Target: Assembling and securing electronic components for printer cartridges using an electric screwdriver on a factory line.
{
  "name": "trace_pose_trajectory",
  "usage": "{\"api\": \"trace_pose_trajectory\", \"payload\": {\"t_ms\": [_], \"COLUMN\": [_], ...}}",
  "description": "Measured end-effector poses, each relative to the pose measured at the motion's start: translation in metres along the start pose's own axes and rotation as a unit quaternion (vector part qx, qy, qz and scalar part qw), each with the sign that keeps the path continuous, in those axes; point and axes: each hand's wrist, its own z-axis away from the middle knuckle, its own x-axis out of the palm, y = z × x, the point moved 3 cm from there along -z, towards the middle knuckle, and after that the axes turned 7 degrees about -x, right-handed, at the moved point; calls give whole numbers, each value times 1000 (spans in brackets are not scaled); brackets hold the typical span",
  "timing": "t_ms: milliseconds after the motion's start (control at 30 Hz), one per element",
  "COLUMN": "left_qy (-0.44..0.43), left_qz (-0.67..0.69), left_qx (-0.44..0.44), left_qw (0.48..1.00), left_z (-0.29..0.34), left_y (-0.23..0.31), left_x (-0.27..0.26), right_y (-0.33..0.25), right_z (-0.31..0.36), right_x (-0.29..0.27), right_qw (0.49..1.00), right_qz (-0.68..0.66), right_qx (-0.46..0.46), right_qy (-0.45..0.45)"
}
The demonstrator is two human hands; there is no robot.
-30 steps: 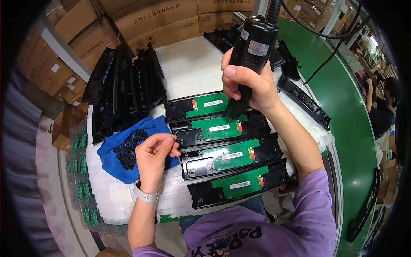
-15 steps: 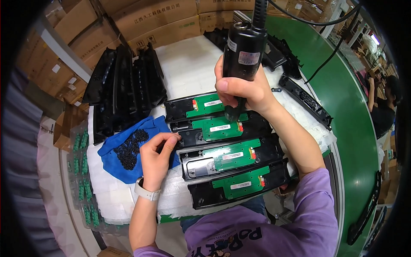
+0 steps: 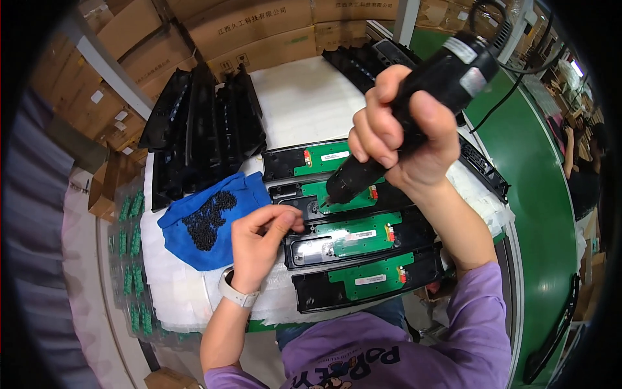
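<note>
My right hand [image 3: 414, 133] is wrapped round a black electric screwdriver [image 3: 440, 78], which slants with its nose down and to the left. The bit is over the left part of a green circuit board [image 3: 353, 202], second from the far end; contact I cannot tell. That board lies in a long black plastic housing [image 3: 285, 191]. My left hand [image 3: 259, 236], a white watch band at the wrist, is closed in a pinch beside the housing's left end. What its fingertips hold, if anything, is hidden. Left of it, a pile of small black screws [image 3: 208, 223] lies on a blue cloth [image 3: 175, 227].
Several black housings with green boards form a column, including the nearest housing [image 3: 314, 295]. Black plastic parts [image 3: 207, 123] stand at the far left of the white-covered table [image 3: 295, 97]. Cardboard boxes [image 3: 253, 29] line the back. A green surface [image 3: 541, 214] runs along the right, with a person beyond.
The screwdriver has gone from nearly upright to a steep slant, its nose shifting from the board's right side to its left. My left hand stays pinched near the housing's left end.
</note>
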Motion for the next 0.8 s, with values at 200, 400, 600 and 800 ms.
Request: {"api": "trace_pose_trajectory", "payload": {"t_ms": [200, 400, 600, 800], "left_qy": [-93, -83, -70, -42], "left_qz": [103, 111, 118, 118], "left_qx": [-50, -84, -67, -58], "left_qw": [989, 987, 988, 990], "left_z": [8, 7, 8, 8], "left_y": [0, -5, -6, -6], "left_x": [11, 12, 12, 11], "right_y": [6, 10, 13, 16], "right_z": [4, 7, 9, 10], "right_x": [9, 10, 15, 19], "right_qw": [998, 996, 999, 992], "right_qz": [-53, -79, -28, 5], "right_qx": [-32, -18, 10, 10], "right_qy": [7, 24, 38, 126]}}
